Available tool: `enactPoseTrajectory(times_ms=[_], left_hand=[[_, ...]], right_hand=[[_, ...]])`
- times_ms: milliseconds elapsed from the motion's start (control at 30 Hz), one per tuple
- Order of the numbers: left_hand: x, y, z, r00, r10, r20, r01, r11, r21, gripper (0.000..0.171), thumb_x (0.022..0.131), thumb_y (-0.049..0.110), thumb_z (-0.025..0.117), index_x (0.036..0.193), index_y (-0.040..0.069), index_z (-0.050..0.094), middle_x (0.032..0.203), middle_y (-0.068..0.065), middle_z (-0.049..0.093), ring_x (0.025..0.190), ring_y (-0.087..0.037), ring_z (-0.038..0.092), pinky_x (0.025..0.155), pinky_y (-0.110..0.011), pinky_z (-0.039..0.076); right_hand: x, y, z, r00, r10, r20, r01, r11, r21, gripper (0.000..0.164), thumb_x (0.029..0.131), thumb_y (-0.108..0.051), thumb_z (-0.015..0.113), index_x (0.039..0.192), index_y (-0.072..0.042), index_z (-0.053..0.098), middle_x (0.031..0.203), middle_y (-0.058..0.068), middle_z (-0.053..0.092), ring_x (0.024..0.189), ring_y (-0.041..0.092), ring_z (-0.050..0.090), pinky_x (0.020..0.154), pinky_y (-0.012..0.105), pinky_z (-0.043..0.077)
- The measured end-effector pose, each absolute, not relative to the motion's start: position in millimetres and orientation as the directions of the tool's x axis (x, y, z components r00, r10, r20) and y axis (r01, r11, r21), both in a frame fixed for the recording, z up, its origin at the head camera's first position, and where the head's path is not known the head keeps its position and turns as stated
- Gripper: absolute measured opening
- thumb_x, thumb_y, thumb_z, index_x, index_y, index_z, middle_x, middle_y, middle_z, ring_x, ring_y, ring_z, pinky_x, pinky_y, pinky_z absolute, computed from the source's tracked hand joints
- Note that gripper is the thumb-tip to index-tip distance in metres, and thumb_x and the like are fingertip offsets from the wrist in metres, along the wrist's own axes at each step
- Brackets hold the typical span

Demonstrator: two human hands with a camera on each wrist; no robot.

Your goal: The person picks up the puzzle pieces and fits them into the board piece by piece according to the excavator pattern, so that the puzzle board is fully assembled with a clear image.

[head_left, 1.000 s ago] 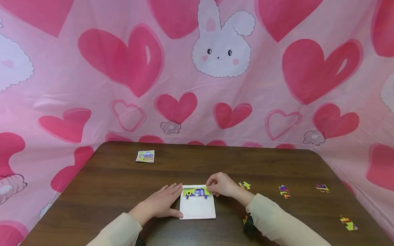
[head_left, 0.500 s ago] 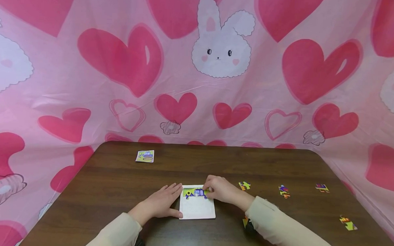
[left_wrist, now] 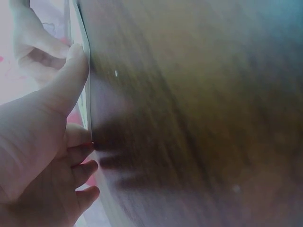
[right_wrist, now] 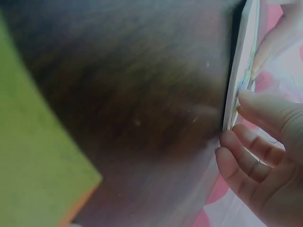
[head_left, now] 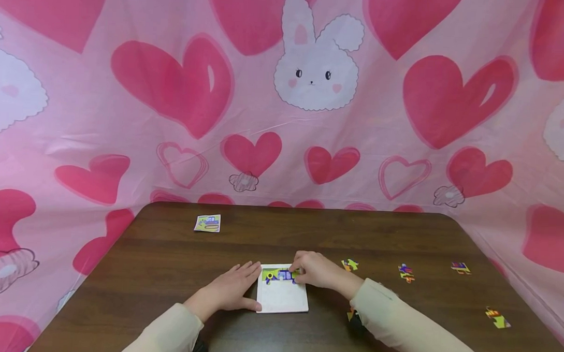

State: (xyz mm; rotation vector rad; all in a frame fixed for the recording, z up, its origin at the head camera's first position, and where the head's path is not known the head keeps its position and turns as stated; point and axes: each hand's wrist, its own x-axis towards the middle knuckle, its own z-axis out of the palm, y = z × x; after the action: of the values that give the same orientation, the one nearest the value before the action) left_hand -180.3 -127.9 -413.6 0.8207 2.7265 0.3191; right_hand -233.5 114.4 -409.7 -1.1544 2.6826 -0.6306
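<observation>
A white square puzzle tray [head_left: 282, 302] lies on the table with a row of joined green and purple puzzle pieces [head_left: 272, 275] along its far side. My left hand [head_left: 231, 288] rests beside the tray, fingers extended and thumb at the near left corner. In the left wrist view the thumb [left_wrist: 71, 78] touches the tray's rim. Over the far right part of the tray, my right hand [head_left: 322, 271] has curled fingers, with thumb and forefinger at the right end piece of the row, partly hiding it. The right wrist view shows the thumb [right_wrist: 265, 111] by the tray's edge.
Loose puzzle pieces lie to the right: a yellow-green one [head_left: 350, 264], a purple and orange one [head_left: 406, 273], a purple one [head_left: 460, 267] and a yellow-orange one [head_left: 498, 318]. Another [head_left: 351, 314] is partly under the right wrist. A picture card [head_left: 208, 223] lies at the far left.
My right hand has shifted from the tray's far right corner inward and slightly nearer, onto the end of the row. It barely moves over the last half second. The left hand stays still.
</observation>
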Motion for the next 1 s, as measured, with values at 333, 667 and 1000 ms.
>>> enactPoseTrajectory(times_ms=[333, 667, 1000], left_hand=[[-180, -127, -415, -0.798, 0.573, -0.190, 0.517, 0.811, 0.274, 0.088, 0.077, 0.055, 0.064, 0.138, -0.002, 0.038, 0.145, -0.015, 0.031, 0.133, -0.031, 0.026, 0.105, -0.048, 0.022], [-179, -127, -414, -0.800, 0.569, -0.189, 0.509, 0.812, 0.287, 0.087, 0.077, 0.054, 0.065, 0.138, -0.003, 0.037, 0.145, -0.015, 0.031, 0.133, -0.031, 0.025, 0.106, -0.048, 0.021], [-181, -129, -415, -0.804, 0.563, -0.193, 0.505, 0.817, 0.278, 0.088, 0.077, 0.055, 0.064, 0.139, -0.002, 0.037, 0.145, -0.015, 0.031, 0.134, -0.031, 0.025, 0.106, -0.048, 0.021]], right_hand=[[-242, 137, -397, -0.705, -0.700, 0.112, -0.663, 0.595, -0.454, 0.026, 0.079, -0.011, 0.073, 0.104, -0.005, 0.069, 0.088, 0.002, 0.062, 0.068, 0.010, 0.052, 0.061, 0.022, 0.048], [-249, 189, -387, -0.792, -0.589, 0.159, -0.572, 0.625, -0.532, 0.033, 0.079, -0.010, 0.073, 0.110, -0.002, 0.065, 0.089, 0.007, 0.060, 0.071, 0.012, 0.049, 0.059, 0.024, 0.047], [-253, 237, -402, -0.785, -0.605, 0.132, -0.583, 0.649, -0.490, 0.034, 0.078, -0.006, 0.073, 0.109, 0.003, 0.063, 0.089, 0.006, 0.058, 0.065, 0.007, 0.050, 0.056, 0.024, 0.046]])
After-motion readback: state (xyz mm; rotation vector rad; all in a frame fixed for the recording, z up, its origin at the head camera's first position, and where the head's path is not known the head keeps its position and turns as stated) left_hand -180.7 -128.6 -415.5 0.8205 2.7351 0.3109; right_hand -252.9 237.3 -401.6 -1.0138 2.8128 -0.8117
